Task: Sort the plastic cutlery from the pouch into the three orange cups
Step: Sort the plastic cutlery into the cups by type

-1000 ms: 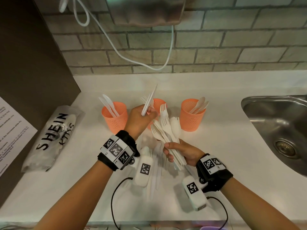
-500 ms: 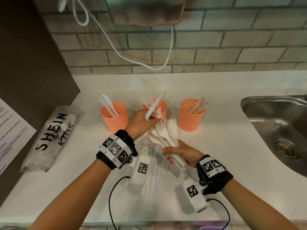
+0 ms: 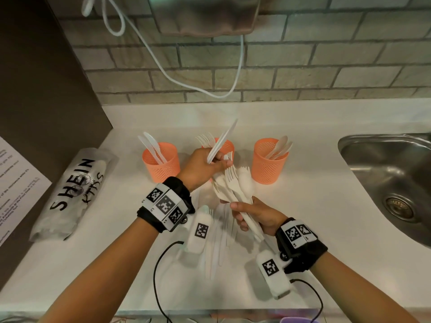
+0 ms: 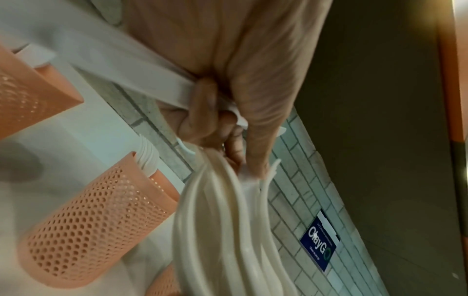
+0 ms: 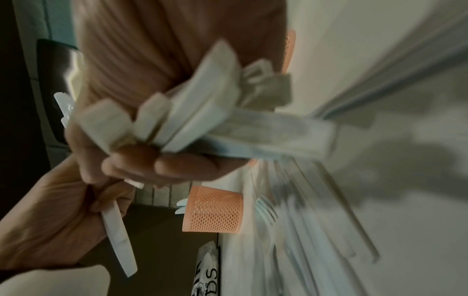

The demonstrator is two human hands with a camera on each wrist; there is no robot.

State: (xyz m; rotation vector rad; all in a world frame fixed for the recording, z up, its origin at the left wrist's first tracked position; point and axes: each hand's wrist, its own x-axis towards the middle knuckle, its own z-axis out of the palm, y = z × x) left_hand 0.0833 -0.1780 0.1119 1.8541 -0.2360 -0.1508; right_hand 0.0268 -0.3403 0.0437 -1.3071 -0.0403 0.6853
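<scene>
Three orange mesh cups stand in a row: the left cup holds knives, the middle cup holds forks, the right cup holds spoons. My left hand grips a white plastic knife that points up and to the right in front of the middle cup, while its fingertips touch a fork in the bundle. My right hand holds a bundle of white forks and spoons by the handles. The bundle's handle ends fan out in the right wrist view. The knife's handle crosses the left palm.
More white cutlery lies loose on the white counter under my wrists. The SHEIN pouch lies at the left by a dark panel. A steel sink sits at the right. A brick wall and a white cable stand behind.
My left hand with the knife has come down from the middle cup toward the bundle and now touches a fork there. The right hand has raised the bundle slightly.
</scene>
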